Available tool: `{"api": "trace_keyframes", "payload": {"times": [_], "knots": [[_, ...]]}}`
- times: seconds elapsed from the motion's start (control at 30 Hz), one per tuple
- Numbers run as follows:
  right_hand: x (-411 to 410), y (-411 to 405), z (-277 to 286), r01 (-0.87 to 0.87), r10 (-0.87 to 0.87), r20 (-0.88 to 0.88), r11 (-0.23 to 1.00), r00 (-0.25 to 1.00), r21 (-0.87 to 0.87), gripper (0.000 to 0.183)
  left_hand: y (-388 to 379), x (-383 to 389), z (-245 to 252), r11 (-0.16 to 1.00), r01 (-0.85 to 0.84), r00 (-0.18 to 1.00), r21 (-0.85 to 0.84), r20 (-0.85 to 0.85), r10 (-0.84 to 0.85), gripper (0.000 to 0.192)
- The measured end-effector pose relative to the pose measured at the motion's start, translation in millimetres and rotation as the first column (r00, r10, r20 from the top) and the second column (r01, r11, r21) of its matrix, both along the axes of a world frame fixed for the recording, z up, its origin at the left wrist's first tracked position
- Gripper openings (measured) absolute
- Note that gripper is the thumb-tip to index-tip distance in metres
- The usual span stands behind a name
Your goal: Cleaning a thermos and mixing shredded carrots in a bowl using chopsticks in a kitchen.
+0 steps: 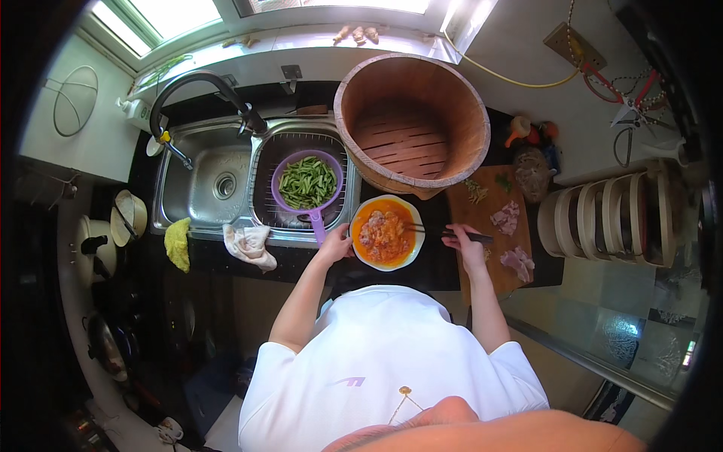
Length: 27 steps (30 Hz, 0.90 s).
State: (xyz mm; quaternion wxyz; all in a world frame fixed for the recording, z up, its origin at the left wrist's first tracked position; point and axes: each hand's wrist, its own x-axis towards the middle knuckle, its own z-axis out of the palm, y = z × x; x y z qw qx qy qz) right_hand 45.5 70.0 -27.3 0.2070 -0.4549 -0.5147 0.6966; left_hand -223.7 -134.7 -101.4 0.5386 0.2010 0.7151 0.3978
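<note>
A white bowl (417, 255) stands on the black counter before me, holding an orange mixture like beaten egg with minced meat (381, 231) in its middle. My left hand (337, 244) grips the bowl's left rim. In my right hand (463, 240) is a pair of dark chopsticks (434, 230), their tips dipped into the mixture. Just left of the bowl, a purple strainer (317, 223) full of cut green vegetable stalks (308, 182) rests on the wire rack in the right sink basin, its handle reaching toward my left hand.
Behind the bowl stands a large wooden tub (411, 183). To the right, a wooden cutting board (486, 186) carries raw meat pieces (516, 263) and chopped bits. A steel sink (192, 195) with a black faucet (186, 76), a white cloth (248, 246) and a yellow cloth (178, 244) are at left.
</note>
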Motion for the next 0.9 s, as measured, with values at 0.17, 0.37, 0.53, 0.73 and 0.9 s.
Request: {"api": "trace_keyframes", "payload": {"times": [0.17, 0.37, 0.53, 0.73, 0.9], "knots": [[-5, -5, 8, -0.126, 0.128, 0.029, 0.991, 0.991, -0.052, 0.022, 4, -5, 2, 1.000, 0.025, 1.000, -0.001, -0.001, -0.025, 0.051], [-7, -2, -5, -0.120, 0.121, 0.004, 0.991, 0.993, -0.054, 0.023, 16, -11, 7, 0.997, 0.076, 0.996, -0.007, -0.050, -0.077, 0.049], [-10, 1, -2, -0.108, 0.107, -0.013, 0.993, 0.994, -0.040, 0.022, 17, -12, 0, 0.999, 0.051, 0.998, 0.015, -0.026, -0.050, 0.047], [-1, 14, -1, -0.054, 0.055, 0.026, 0.998, 0.998, -0.019, 0.022, -7, 2, 8, 0.996, -0.059, 0.998, 0.060, 0.031, 0.057, 0.051], [3, 11, 6, -0.059, 0.059, 0.006, 0.997, 0.998, -0.053, 0.022, -27, 25, 1, 0.989, -0.141, 0.955, 0.043, 0.269, 0.125, 0.058]]}}
